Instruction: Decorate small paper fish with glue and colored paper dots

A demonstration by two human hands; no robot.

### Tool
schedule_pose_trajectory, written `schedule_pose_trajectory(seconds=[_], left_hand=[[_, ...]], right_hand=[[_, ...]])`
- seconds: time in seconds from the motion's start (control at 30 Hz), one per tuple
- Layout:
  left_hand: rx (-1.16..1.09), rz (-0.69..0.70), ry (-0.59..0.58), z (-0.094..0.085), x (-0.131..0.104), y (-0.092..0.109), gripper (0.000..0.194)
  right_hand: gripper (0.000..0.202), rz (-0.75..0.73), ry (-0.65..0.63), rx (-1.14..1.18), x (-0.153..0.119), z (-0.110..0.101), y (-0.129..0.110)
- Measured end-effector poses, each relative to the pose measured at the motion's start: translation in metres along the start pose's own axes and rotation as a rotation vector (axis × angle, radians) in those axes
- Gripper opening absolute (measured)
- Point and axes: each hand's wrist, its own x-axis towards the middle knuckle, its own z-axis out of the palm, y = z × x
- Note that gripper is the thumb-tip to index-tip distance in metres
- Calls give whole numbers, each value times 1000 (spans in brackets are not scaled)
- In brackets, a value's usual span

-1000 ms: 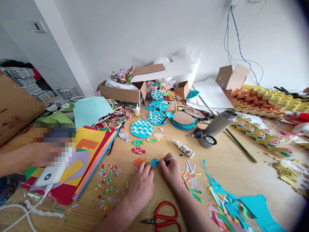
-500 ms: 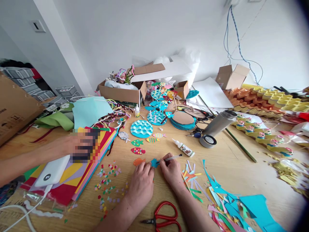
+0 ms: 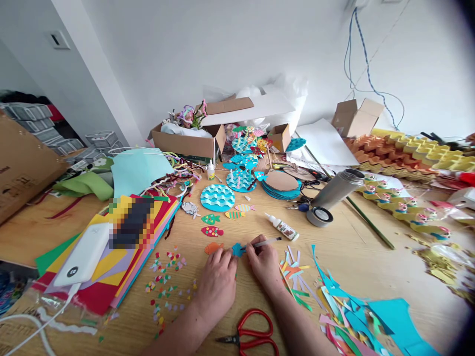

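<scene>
left hand: palm down (image 3: 218, 279); grip released, fingers laid at the near-left edge of the blue cutout.
right hand: grip closed on the pen (image 3: 270, 241); hand (image 3: 264, 257) to the right of the cutout.
blue cutout: flat on the table (image 3: 334, 257), between both hands (image 3: 236, 249); pen tip at its right side.
orange fish: just left of the cutout (image 3: 213, 248), partly behind the left fingers.
red fish: beyond the orange fish (image 3: 213, 231).
glue bottle: on its side (image 3: 285, 228), beyond the right hand (nozzle toward the upper left).
scissors: red handles (image 3: 256, 332), between the forearms, blades pointing left.
paper scraps: heaped (image 3: 349, 311), right of the right forearm.
power bank: white, cable attached (image 3: 82, 254), on the colored paper (image 3: 124, 269) at left.
metal flask: leaning (image 3: 336, 190), beside a round lid (image 3: 319, 216).
</scene>
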Motion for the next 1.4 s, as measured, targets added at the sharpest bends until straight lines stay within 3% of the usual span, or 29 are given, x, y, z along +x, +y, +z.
schedule_pose_trajectory(seconds=[0.1,1.4], left_hand=[[-3,3,-2,0,0,0,41],[-3,0,-19,-5,1,3,42]], right_hand=[[20,6,39,8,-1,-1,0],[15,3,-10,12,-1,0,2]])
